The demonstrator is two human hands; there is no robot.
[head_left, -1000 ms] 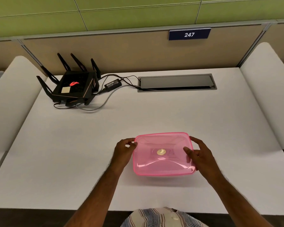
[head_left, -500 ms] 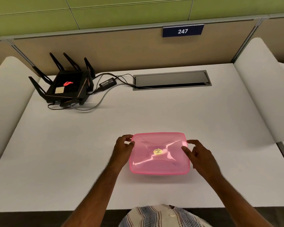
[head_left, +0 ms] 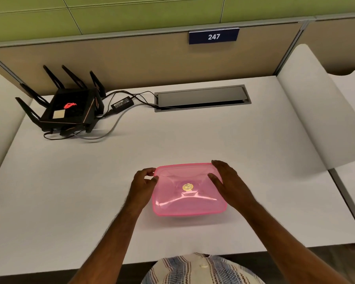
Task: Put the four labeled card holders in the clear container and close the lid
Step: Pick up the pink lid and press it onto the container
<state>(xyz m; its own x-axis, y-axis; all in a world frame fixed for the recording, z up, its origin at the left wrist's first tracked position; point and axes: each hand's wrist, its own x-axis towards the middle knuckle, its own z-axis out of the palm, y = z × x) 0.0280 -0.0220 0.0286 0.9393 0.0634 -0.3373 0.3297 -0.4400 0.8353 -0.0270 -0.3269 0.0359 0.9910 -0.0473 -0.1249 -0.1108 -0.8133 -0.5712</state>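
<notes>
The left hand (head_left: 142, 185) is curled at the lid's (head_left: 188, 199) left rim, its fingertips (head_left: 155, 178) pinched against the far-left corner. The right hand (head_left: 229, 182) is laid flat and spread over the lid's far-right corner, with the fingers pressed on the pink plastic and nothing grasped. The lid is seated on the container (head_left: 184, 216), of which only a thin pale edge is seen beneath the near rim; whether it is snapped fully shut cannot be told. A round gold sticker (head_left: 188, 187) is seen at the lid's centre. The card holders cannot be made out through the tinted lid. The container is placed on the white desk (head_left: 90, 191), near its front edge. Well beyond, at the far left, a black router (head_left: 68, 109) with raised antennas is set, and a grey cable hatch (head_left: 202, 97) is sunk in the desk beside it. On the partition behind, a sign (head_left: 214, 36) reading 247 is fixed.
</notes>
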